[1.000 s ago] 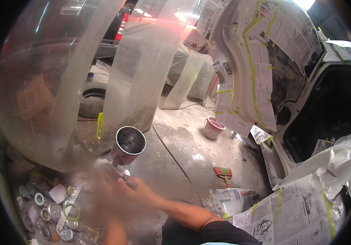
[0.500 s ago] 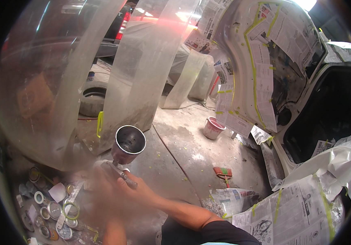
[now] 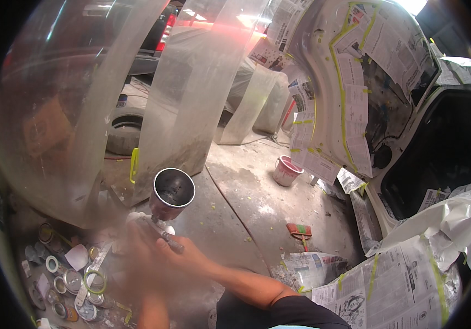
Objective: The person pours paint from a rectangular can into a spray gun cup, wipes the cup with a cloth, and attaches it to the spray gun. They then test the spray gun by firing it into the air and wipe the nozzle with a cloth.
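My right hand (image 3: 189, 257) is wrapped round the handle of a spray gun (image 3: 164, 233). On top of the gun sits a dark, lidless cup (image 3: 173, 188), its mouth facing up and dark residue inside. My left hand (image 3: 143, 244) is close against the front of the gun, and a blurred patch of the picture hides its fingers. A whitish bunched thing, perhaps a cloth (image 3: 135, 217), shows beside the left hand and the gun; whether the hand grips it is unclear.
Paint cans (image 3: 73, 281) and a roll of green tape (image 3: 95, 281) crowd the floor at lower left. Plastic sheets (image 3: 183, 98) hang ahead. A stained bucket (image 3: 287, 171) and a brush (image 3: 299, 231) stand right of centre. A car door panel (image 3: 323, 98) is masked with newspaper.
The spray gun and its cup have shifted very slightly left. The left hand has moved a little around the gun's front; the right hand keeps its grip.
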Available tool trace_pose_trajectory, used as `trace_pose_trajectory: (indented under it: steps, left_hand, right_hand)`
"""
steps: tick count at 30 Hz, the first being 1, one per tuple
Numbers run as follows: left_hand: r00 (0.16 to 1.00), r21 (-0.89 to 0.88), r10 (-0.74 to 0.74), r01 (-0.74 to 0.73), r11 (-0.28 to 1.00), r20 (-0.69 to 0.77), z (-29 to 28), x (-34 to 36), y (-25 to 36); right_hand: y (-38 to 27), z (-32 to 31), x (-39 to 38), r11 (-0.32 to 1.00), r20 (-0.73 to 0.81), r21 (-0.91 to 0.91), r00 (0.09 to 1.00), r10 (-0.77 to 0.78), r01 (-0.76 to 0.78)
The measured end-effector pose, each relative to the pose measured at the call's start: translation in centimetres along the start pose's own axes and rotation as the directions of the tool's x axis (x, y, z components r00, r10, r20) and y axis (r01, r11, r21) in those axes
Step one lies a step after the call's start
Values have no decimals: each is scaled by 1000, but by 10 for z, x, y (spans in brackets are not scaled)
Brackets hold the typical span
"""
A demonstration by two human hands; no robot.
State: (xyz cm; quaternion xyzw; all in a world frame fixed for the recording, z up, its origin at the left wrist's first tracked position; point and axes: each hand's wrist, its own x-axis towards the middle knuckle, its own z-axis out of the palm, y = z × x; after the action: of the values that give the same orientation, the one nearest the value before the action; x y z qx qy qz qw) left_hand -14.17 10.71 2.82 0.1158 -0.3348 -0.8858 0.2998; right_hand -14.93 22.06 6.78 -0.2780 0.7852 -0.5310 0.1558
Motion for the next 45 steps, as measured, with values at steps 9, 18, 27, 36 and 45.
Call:
trace_pose_trajectory:
  steps: [9,18,27,36,45]
  left_hand:
    - [1000,-59,-22,22,998,-6,0,1,-1]
    - [996,-21,-37,36,999,-85,1,1,-3]
    - [996,-99,-66,59,993,-61,-2,5,-8]
    - [996,-83,-69,64,994,-55,2,1,-1]
    - [994,-32,-62,59,998,-86,-1,3,-5]
  right_hand:
    - [-7,-7,2,984,113,25,979,172,-176]
    - [-7,-8,2,987,102,-1,982,161,-161]
    - [7,-2,4,1000,22,-23,1000,-9,9]
    - [12,-3,5,1000,39,-8,999,-14,14]
    - [9,-3,4,1000,25,-11,999,-20,20]
